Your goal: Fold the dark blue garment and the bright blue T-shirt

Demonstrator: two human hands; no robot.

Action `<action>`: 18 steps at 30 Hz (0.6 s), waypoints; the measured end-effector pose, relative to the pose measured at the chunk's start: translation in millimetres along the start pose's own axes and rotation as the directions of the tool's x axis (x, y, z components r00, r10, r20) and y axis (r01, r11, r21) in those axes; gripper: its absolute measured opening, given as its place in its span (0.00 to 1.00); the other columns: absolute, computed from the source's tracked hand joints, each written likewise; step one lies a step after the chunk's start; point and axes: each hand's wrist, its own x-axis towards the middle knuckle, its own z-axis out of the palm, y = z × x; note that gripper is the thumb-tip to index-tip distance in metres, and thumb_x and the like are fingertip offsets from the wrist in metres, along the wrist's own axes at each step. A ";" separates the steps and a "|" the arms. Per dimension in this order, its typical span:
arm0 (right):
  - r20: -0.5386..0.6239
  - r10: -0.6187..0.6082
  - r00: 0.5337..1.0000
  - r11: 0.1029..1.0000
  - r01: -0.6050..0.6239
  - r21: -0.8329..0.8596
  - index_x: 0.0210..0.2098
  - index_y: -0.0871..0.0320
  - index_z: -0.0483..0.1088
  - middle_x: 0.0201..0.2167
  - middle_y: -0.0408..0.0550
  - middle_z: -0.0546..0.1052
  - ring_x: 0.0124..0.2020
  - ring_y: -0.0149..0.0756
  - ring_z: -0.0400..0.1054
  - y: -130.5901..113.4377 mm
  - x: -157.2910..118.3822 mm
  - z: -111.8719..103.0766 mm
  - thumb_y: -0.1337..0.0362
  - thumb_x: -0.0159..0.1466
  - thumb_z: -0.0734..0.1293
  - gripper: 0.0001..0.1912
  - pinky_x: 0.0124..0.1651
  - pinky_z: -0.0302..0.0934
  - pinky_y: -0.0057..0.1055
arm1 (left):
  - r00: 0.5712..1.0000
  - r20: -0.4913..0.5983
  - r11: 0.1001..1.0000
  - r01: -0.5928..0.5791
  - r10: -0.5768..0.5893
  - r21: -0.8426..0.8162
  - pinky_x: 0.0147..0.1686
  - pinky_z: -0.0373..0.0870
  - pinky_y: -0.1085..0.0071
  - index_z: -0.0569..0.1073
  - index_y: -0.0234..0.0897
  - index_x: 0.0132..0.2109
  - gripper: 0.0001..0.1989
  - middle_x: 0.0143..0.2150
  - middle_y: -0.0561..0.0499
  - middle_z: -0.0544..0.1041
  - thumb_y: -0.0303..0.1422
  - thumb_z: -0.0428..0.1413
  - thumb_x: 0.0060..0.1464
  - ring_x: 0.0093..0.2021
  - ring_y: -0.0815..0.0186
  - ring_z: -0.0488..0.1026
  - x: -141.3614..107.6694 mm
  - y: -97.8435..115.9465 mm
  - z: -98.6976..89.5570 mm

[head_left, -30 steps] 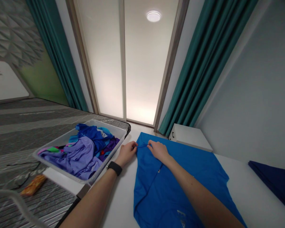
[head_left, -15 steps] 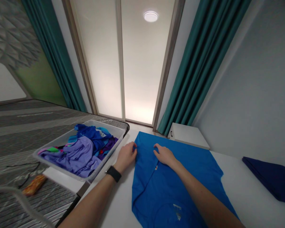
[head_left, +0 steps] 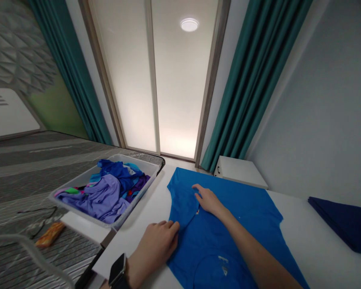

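Observation:
A blue T-shirt (head_left: 216,237) lies spread on the white table, its neckline and a small pale print nearest me. At the shirt's left edge, my left hand (head_left: 161,241) has its fingers curled over the folded sleeve fabric; the fingertips are partly hidden. A dark smartwatch (head_left: 118,271) is on that wrist. My right hand (head_left: 209,199) rests on the upper left of the shirt, thumb and index finger apart, beside a small tag-like mark (head_left: 197,211) on the cloth.
To the left, a clear plastic bin (head_left: 152,176) holds crumpled purple and blue clothes. A folded navy garment (head_left: 343,224) lies at the right of the white table (head_left: 313,237). Beyond the table stands a white cabinet (head_left: 242,170). An orange packet (head_left: 50,235) lies on the striped bedding at left.
My left hand has come toward me along the shirt's left edge and closed on the fabric there. That edge's upper part now lies shifted. My right hand has barely moved.

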 end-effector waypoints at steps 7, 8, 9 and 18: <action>0.108 -0.075 0.991 0.997 0.072 0.025 0.62 0.51 0.59 0.50 0.52 0.75 0.50 0.43 0.69 -13.4 -14.7 -24.1 0.64 0.68 0.58 0.23 0.45 0.59 0.32 | 0.992 -0.077 0.995 0.096 -0.095 0.015 0.33 0.65 0.70 0.69 0.41 0.39 0.10 0.36 0.50 0.76 0.25 0.45 0.60 0.37 0.62 0.76 -25.2 -15.9 11.1; 0.136 -0.088 0.987 0.996 0.085 0.026 0.63 0.52 0.58 0.49 0.53 0.75 0.49 0.44 0.70 -15.0 -17.0 -27.1 0.65 0.68 0.58 0.24 0.44 0.59 0.32 | 0.990 -0.093 0.994 0.108 -0.106 0.015 0.33 0.64 0.71 0.69 0.42 0.39 0.10 0.36 0.50 0.76 0.25 0.45 0.60 0.36 0.63 0.75 -29.2 -18.7 13.2; 0.170 -0.096 0.981 0.995 0.093 0.025 0.64 0.52 0.57 0.49 0.53 0.76 0.48 0.44 0.70 -16.5 -19.1 -29.2 0.65 0.67 0.58 0.25 0.43 0.59 0.31 | 0.987 -0.108 0.992 0.121 -0.119 0.017 0.33 0.64 0.71 0.69 0.42 0.39 0.10 0.36 0.50 0.76 0.25 0.45 0.59 0.36 0.63 0.75 -32.8 -21.2 15.1; 0.358 -0.009 0.934 0.997 0.034 -0.063 0.67 0.46 0.52 0.49 0.55 0.75 0.45 0.46 0.71 -27.1 -29.6 -38.2 0.68 0.66 0.58 0.31 0.39 0.60 0.32 | 0.959 -0.118 0.959 0.237 -0.257 -0.157 0.34 0.65 0.71 0.68 0.43 0.44 0.06 0.39 0.51 0.77 0.31 0.50 0.59 0.38 0.63 0.75 -37.9 -24.5 15.5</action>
